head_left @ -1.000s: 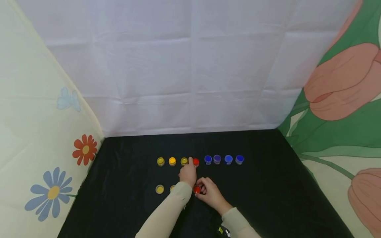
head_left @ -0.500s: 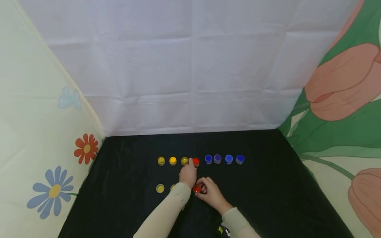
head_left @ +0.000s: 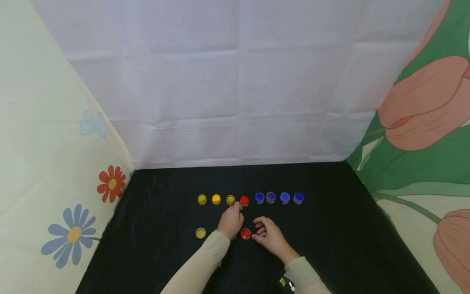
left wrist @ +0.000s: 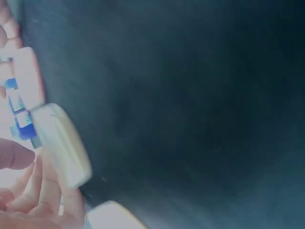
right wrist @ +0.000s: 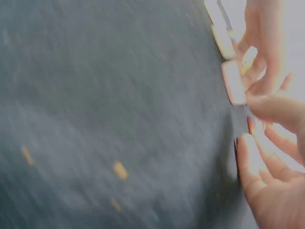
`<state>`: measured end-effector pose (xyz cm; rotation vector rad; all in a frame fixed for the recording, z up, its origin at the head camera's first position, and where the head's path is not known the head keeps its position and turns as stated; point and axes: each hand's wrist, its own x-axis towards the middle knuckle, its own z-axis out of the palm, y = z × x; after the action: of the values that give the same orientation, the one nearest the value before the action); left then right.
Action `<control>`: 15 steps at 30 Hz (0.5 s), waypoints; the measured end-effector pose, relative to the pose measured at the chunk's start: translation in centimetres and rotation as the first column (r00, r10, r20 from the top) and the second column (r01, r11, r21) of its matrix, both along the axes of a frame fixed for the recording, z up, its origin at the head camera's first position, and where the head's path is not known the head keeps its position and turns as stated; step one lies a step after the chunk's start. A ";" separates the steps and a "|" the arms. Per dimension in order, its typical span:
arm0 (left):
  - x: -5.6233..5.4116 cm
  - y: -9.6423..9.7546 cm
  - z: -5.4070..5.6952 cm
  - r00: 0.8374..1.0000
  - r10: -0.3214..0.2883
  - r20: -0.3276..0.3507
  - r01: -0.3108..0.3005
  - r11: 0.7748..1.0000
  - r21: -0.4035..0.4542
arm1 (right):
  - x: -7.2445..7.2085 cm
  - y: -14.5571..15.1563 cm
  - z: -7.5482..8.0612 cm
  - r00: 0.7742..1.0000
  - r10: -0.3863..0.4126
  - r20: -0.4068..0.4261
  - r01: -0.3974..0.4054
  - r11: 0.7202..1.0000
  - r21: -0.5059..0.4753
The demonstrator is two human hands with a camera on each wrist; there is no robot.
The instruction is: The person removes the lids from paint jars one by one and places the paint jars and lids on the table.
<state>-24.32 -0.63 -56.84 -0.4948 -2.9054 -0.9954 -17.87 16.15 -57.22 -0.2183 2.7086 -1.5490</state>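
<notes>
A back row of small paint pots stands on the black cloth in the head view. A red pot [head_left: 244,200] sits in its middle, beside a dark yellow pot [head_left: 230,199]. My left hand [head_left: 231,222] is just in front of the red pot, its fingertips close to it; whether they touch I cannot tell. Nearer me lies a red round piece [head_left: 245,233] with a pale rim. My right hand [head_left: 271,239] hovers to its right, apart from it, fingers loosely bent around nothing. In the left wrist view, a gap shows between thumb [left wrist: 14,155] and fingers.
Several blue and violet pots [head_left: 271,197] continue the row rightward; yellow pots [head_left: 202,199] stand left. A yellow round piece [head_left: 200,233] lies in front, left of my forearm, which may hide others. A white cloth [head_left: 235,102] hangs behind the black surface [head_left: 330,245].
My right hand has moved off the front red piece to the right. My left hand has drawn back slightly from the red pot. The head view has shifted a little.
</notes>
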 end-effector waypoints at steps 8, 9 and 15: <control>0.1 2.0 0.0 0.994 -0.079 0.070 0.071 0.992 0.109 | -2.2 1.7 0.3 0.985 -0.168 -0.045 0.167 0.986 -0.026; 0.0 2.3 0.0 0.990 -0.096 0.100 0.083 0.988 0.133 | -2.5 1.9 0.4 0.985 -0.172 -0.032 0.171 0.985 -0.031; -0.5 3.1 0.2 0.953 -0.181 0.242 0.138 0.973 0.186 | -4.0 1.9 0.7 0.986 -0.155 0.056 0.161 0.982 -0.104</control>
<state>-24.82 2.45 -56.63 -0.6449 -3.0011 -1.4123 -21.89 18.01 -56.52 0.0343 2.6662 -1.7195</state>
